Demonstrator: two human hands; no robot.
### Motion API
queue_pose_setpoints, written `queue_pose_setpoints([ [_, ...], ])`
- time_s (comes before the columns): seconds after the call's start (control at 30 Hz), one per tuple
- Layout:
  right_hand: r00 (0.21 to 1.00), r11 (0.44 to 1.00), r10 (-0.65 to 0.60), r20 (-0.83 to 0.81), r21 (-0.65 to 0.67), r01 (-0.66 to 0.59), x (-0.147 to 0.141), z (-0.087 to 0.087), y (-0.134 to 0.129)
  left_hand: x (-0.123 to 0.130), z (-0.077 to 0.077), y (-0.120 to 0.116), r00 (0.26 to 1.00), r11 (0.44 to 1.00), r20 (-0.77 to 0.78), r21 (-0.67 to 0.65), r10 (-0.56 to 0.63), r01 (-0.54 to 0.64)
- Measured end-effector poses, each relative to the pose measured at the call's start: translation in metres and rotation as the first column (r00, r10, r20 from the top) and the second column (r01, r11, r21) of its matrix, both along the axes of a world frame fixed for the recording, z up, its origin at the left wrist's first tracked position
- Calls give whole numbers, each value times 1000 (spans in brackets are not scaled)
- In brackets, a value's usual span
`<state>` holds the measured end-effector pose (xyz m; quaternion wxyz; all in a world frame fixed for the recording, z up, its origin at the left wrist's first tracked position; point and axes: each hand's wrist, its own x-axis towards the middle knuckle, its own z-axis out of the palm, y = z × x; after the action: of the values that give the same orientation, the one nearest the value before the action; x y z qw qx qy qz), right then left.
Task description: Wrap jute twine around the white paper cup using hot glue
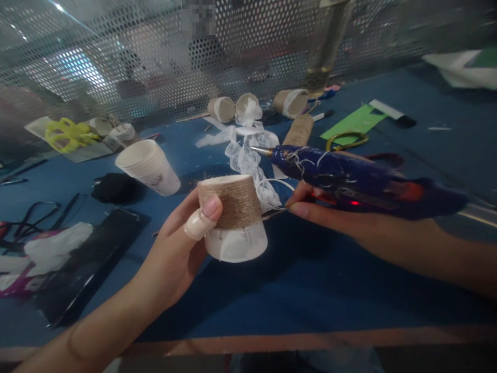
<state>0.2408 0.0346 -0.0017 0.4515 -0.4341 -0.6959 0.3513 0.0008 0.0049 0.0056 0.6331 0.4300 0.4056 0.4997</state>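
Note:
My left hand (174, 259) is closed around an upside-down paper cup (236, 244), its thumb, with a bandage (198, 224) on it, pressing the side. Brown jute twine (239, 202) wraps most of the cup; a white band shows below it. To the right, my right hand (330, 217) grips a dark blue glue gun (326, 168) with a small red light. The gun's metal nozzle points left, above and apart from the cup. A thin white loop (277, 181) and a twine strand (274, 213) run between the cup and my right fingertips; whether those pinch them I cannot tell.
Stacked paper cups (149, 168) lean left, beside a black bundle (116, 187) and a black case (93, 264). White lace (248, 150) lies behind the wrapped cup. Farther back are a twine roll (298, 130), green card (351, 123), yellow-handled scissors (70, 135) and a perforated metal screen (155, 62).

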Motion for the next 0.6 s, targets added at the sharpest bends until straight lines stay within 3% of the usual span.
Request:
queue_pose_setpoints([
  [0.6, 999, 999, 43, -11, 18, -42, 1, -5, 3, 2, 1, -3, 998, 997, -51, -56, -48, 45],
])
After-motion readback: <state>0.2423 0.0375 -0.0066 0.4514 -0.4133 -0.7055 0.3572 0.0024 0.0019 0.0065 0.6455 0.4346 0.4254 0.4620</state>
